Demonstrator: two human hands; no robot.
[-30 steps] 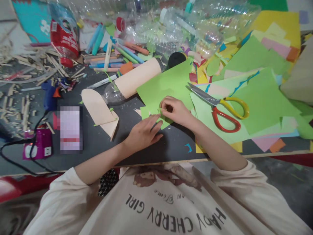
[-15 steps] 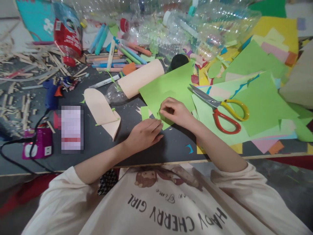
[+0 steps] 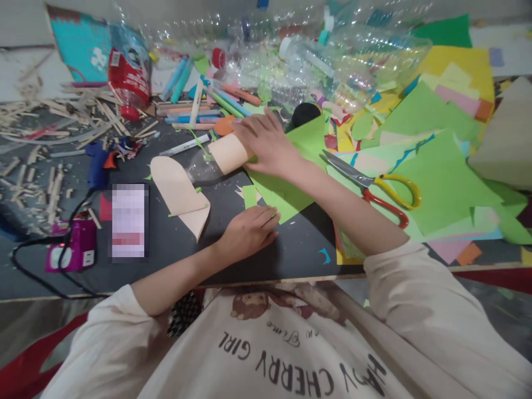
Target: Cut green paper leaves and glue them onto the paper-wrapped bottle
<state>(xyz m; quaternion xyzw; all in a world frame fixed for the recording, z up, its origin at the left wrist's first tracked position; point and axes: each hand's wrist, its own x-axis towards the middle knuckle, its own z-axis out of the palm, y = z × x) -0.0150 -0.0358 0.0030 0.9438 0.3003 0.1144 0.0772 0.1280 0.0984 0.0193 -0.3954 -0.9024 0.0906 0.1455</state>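
Note:
My right hand lies over a plastic bottle wrapped in peach paper, fingers curved round the wrap. My left hand rests palm down on the dark table, its fingertips pressing the lower corner of a green paper sheet. A small green scrap lies just above my left hand. A peach paper cut-out with a rounded top lies to the left of the bottle.
Scissors with red and yellow handles lie on the green and coloured sheets to the right. Markers, clear plastic bottles and wooden sticks crowd the back and left. A blue glue gun, a purple plug and a phone lie at the left.
My right hand left the green paper and reached up and left onto the peach-wrapped bottle. My left hand has stayed on the paper's corner. The view tilted slightly.

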